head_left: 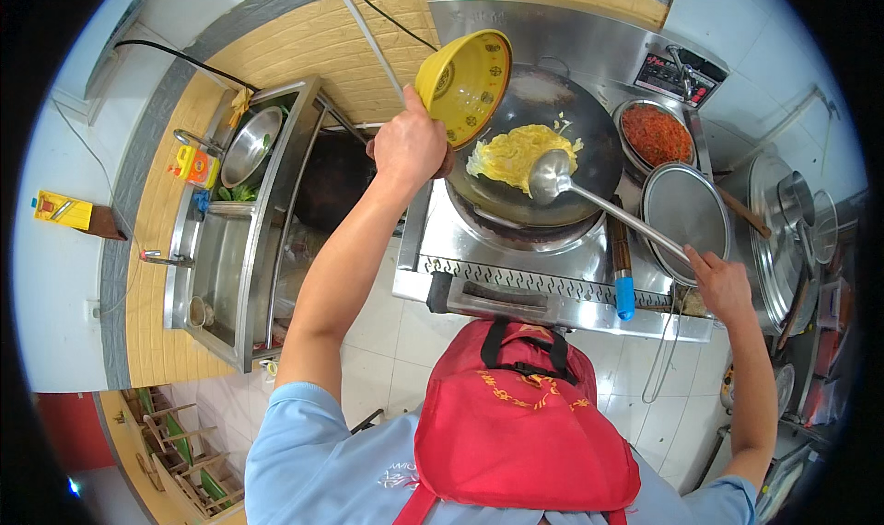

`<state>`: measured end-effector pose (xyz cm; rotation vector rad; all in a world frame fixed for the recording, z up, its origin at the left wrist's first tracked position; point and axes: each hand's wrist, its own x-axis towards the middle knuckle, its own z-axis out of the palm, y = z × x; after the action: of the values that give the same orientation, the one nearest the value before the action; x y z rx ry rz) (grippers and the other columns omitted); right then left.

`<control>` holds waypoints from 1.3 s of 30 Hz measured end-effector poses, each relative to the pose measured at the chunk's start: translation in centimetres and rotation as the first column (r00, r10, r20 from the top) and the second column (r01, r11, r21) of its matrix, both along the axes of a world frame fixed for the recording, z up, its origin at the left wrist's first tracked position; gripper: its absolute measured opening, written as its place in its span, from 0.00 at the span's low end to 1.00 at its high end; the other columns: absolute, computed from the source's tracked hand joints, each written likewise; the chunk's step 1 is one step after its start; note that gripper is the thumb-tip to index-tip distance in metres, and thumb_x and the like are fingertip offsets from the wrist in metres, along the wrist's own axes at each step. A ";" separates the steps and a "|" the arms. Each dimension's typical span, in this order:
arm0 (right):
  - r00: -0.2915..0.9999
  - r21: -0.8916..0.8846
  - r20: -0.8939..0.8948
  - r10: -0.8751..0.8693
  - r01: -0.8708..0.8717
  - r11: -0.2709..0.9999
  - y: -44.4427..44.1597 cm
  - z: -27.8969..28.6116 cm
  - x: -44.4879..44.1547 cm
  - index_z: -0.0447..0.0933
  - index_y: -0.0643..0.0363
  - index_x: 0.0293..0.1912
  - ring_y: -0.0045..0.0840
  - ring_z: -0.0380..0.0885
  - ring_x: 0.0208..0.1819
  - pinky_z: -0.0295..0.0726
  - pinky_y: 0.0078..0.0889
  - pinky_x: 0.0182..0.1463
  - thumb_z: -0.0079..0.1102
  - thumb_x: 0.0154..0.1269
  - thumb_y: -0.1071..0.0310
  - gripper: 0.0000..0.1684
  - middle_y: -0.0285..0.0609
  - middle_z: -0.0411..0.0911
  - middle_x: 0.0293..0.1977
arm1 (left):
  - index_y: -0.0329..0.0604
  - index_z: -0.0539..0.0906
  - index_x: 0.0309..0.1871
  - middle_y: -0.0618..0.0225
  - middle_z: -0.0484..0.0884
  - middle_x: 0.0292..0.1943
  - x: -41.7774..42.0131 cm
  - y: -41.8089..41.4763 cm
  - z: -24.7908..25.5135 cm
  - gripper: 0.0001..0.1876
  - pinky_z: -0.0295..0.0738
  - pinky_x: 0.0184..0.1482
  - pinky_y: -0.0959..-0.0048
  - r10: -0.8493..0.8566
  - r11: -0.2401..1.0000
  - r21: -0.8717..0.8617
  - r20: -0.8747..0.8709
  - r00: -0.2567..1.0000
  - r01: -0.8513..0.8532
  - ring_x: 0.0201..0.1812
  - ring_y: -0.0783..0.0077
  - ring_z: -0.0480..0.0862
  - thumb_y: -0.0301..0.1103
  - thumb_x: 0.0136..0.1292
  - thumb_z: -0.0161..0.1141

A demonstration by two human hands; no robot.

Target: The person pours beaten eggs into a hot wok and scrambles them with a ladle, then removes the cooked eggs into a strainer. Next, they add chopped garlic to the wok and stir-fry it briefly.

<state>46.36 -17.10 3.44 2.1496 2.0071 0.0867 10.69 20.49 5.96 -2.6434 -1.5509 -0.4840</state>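
My left hand (pixel 413 138) grips a yellow patterned bowl (pixel 466 86) by its side, tipped with its mouth towards the wok. Wet traces shine on the bowl's inside. A dark brown piece shows behind that hand; I cannot tell whether the hand also touches it. Below and right of the bowl, a dark wok (pixel 580 124) sits on the burner with a mass of yellow egg (pixel 514 155) in it. My right hand (pixel 722 287) holds the long handle of a metal ladle (pixel 551 176), whose bowl rests against the egg's right side.
A pot of chopped red food (pixel 656 135) stands right of the wok, with a round strainer (pixel 685 214) before it. A blue-ended wooden handle (pixel 623 269) lies on the steel stove (pixel 442 228). Large pots (pixel 770 249) crowd the right. Left is a steel sink (pixel 224 262) with a metal basin (pixel 252 146).
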 end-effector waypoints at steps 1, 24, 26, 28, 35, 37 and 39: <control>1.000 0.007 -0.006 -0.030 0.030 1.000 0.3 0.0 -0.4 0.75 0.48 0.64 0.38 0.82 0.30 0.83 0.42 0.35 0.62 0.60 0.70 0.31 0.40 0.80 0.34 | 0.17 0.61 0.69 0.43 0.86 0.29 0.0 0.0 0.2 0.36 0.84 0.37 0.53 0.001 1.000 -0.011 -0.007 1.000 -0.001 0.31 0.45 0.88 0.38 0.65 0.54; 0.796 -0.040 -0.598 -0.096 0.090 0.995 3.8 -3.0 -5.2 0.73 0.57 0.66 0.46 0.82 0.38 0.82 0.45 0.44 0.65 0.60 0.69 0.33 0.52 0.81 0.37 | 0.19 0.63 0.68 0.39 0.84 0.29 -0.2 -0.3 -0.1 0.34 0.83 0.37 0.49 0.000 1.000 -0.007 0.072 0.997 0.001 0.32 0.39 0.87 0.36 0.64 0.55; 0.808 0.020 -0.588 -0.004 0.019 1.000 3.7 -4.5 -6.1 0.72 0.58 0.66 0.45 0.82 0.36 0.81 0.45 0.43 0.66 0.59 0.69 0.34 0.51 0.80 0.35 | 0.19 0.63 0.68 0.39 0.85 0.29 0.0 -0.2 0.0 0.34 0.83 0.37 0.50 0.011 0.999 -0.032 0.063 0.998 -0.009 0.32 0.39 0.87 0.36 0.64 0.55; 0.862 0.021 -0.506 0.019 -0.010 1.000 3.1 -3.3 -6.2 0.73 0.57 0.66 0.43 0.82 0.33 0.82 0.44 0.39 0.65 0.59 0.70 0.33 0.49 0.80 0.34 | 0.19 0.63 0.68 0.39 0.85 0.29 -0.3 -0.1 -0.2 0.34 0.83 0.37 0.49 0.017 0.999 -0.034 0.063 0.998 -0.015 0.32 0.40 0.87 0.35 0.64 0.55; 0.996 -0.040 -0.085 0.007 -0.011 0.999 0.8 0.8 -0.1 0.76 0.53 0.64 0.41 0.82 0.30 0.83 0.42 0.34 0.63 0.60 0.70 0.30 0.45 0.80 0.35 | 0.17 0.61 0.70 0.44 0.86 0.29 -0.4 0.4 0.0 0.36 0.84 0.38 0.53 0.025 1.000 -0.016 0.032 0.999 -0.025 0.31 0.45 0.88 0.37 0.64 0.53; 0.990 0.004 -0.132 -0.044 0.045 0.999 1.4 -0.3 -0.1 0.76 0.53 0.63 0.44 0.82 0.31 0.83 0.44 0.35 0.62 0.60 0.70 0.30 0.46 0.81 0.37 | 0.17 0.61 0.70 0.43 0.86 0.29 -0.3 0.5 0.3 0.36 0.84 0.38 0.53 0.028 0.999 -0.018 0.025 0.999 -0.027 0.32 0.44 0.88 0.37 0.64 0.53; 0.964 0.121 -0.261 -0.051 0.085 0.989 2.5 -4.8 -0.7 0.75 0.54 0.63 0.47 0.82 0.32 0.83 0.47 0.37 0.61 0.61 0.71 0.29 0.47 0.82 0.39 | 0.17 0.61 0.69 0.43 0.86 0.29 -0.2 0.7 0.4 0.36 0.84 0.38 0.53 0.022 1.000 -0.015 0.028 0.999 -0.022 0.32 0.44 0.88 0.37 0.64 0.53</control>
<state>45.65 -14.63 -1.36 2.4203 2.1137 -0.0775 10.53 21.23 6.39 -2.6387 -1.5952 -0.5130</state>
